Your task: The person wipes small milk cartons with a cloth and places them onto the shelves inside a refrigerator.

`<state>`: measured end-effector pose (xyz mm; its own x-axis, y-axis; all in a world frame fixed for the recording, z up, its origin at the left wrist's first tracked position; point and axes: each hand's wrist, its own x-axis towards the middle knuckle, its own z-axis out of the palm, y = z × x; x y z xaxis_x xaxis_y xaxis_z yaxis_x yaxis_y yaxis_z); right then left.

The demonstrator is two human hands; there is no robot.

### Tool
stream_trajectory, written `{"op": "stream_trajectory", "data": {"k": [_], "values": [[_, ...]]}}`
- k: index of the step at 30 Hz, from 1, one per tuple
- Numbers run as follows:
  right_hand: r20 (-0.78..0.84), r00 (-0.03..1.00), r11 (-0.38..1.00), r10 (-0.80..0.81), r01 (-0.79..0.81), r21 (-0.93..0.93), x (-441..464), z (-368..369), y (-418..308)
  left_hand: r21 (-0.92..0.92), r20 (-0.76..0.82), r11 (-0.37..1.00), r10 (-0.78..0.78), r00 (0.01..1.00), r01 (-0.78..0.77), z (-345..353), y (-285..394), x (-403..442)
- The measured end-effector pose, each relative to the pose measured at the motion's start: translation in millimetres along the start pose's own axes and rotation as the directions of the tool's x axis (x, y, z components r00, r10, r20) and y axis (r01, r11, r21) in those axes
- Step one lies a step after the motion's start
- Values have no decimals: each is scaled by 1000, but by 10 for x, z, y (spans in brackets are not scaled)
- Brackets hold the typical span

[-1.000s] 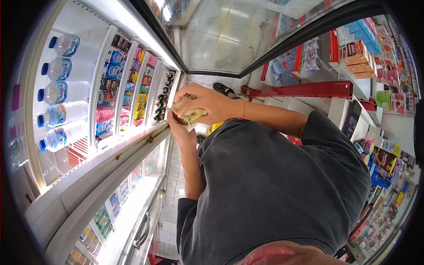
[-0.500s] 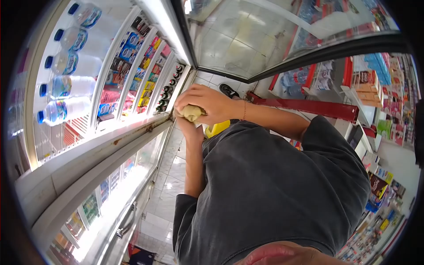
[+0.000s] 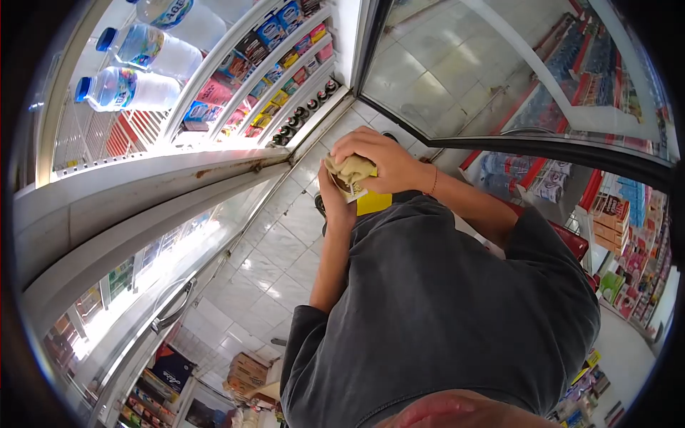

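My right hand [image 3: 382, 157] is closed on a crumpled beige cloth [image 3: 349, 169]. The cloth presses against a small brown-and-white pack [image 3: 348, 188], which my left hand [image 3: 337, 191] grips from the side. Fingers and cloth cover most of the pack, so its kind is unclear. Just beneath the hands shows something flat and yellow [image 3: 374, 204], partly behind the front of my dark shirt. Both hands are in front of my body, near the sill of an open display fridge.
Water bottles [image 3: 128, 89] and rows of small cartons [image 3: 235, 68] stand in the lit fridge at left. Its open glass door [image 3: 442, 71] reaches across the top right. Red-edged shelves [image 3: 592, 192] hold goods at right. Brown boxes [image 3: 247, 373] lie at the lower left on the tiled floor.
My view has shifted, and the hands now appear farther right and slightly lower, farther from the fridge sill. The brown-and-white pack under the cloth has come into sight.
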<state>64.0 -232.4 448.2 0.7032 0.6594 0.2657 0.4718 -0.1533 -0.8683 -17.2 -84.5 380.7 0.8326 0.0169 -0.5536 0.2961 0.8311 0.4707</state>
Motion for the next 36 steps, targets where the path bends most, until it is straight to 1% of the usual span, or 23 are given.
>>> {"op": "stream_trajectory", "data": {"k": [2,4,8,11,13,14,16,20,22,23,25,26,27,28,29,31,32,33,34,35,36], "values": [[27,1000,1000,-9,9,-15,24,21,28,-15,-16,1000,7,1000,-7,9,21,-11],[105,994,999,-13,18,-46,-5,76,56,-16,-68,998,-69,995,68,-23,52,-24],[181,983,1000,-8,10,-9,-57,147,97,2,-121,994,-108,987,109,-241,-7,30],[193,981,999,19,-26,33,-30,160,167,0,-115,996,-88,990,88,-269,-18,37],[179,984,997,11,-23,69,25,142,195,-14,-192,996,-87,977,86,-271,-15,37],[189,982,997,9,-23,73,56,148,216,-21,-199,996,-84,976,81,-270,-8,43],[139,990,998,4,-12,59,119,171,261,-66,-156,998,-27,987,17,-256,14,62],[151,989,998,-9,0,60,209,280,360,-68,-178,997,36,983,-48,-320,50,149],[222,975,1000,-27,25,11,220,341,369,-72,-200,994,62,978,-78,-403,79,195],[224,974,1000,-31,29,11,211,369,390,-92,-185,988,104,977,-122,-471,65,241],[310,948,997,-70,58,49,176,448,454,-62,-173,989,121,977,-134,-693,26,306],[313,947,997,-77,64,51,155,492,501,-33,-162,989,137,977,-145,-808,-5,345],[332,940,993,-77,41,114,127,540,554,-35,-165,988,146,976,-153,-840,-2,344],[353,932,984,-79,17,176,107,593,616,-37,-200,989,131,971,-141,-875,-7,339],[360,929,984,-90,26,177,106,644,687,-42,-234,990,118,965,-131,-906,-14,351],[262,962,975,-74,15,223,108,762,833,-55,-264,988,124,957,-143,-1031,-83,412],[266,960,974,-90,29,224,131,825,930,-64,-286,987,123,950,-147,-1107,-109,482],[217,970,976,-106,60,209,152,895,1039,-63,-222,981,164,961,-182,-1217,-154,566],[167,979,977,-119,86,195,157,979,1156,-62,-220,979,175,960,-193,-1336,-219,645],[168,977,976,-130,96,194,159,1073,1295,-76,-227,978,172,959,-193,-1456,-294,740],[173,974,983,-148,126,134,146,1177,1449,-92,-236,977,166,957,-192,-1563,-359,843]]}}
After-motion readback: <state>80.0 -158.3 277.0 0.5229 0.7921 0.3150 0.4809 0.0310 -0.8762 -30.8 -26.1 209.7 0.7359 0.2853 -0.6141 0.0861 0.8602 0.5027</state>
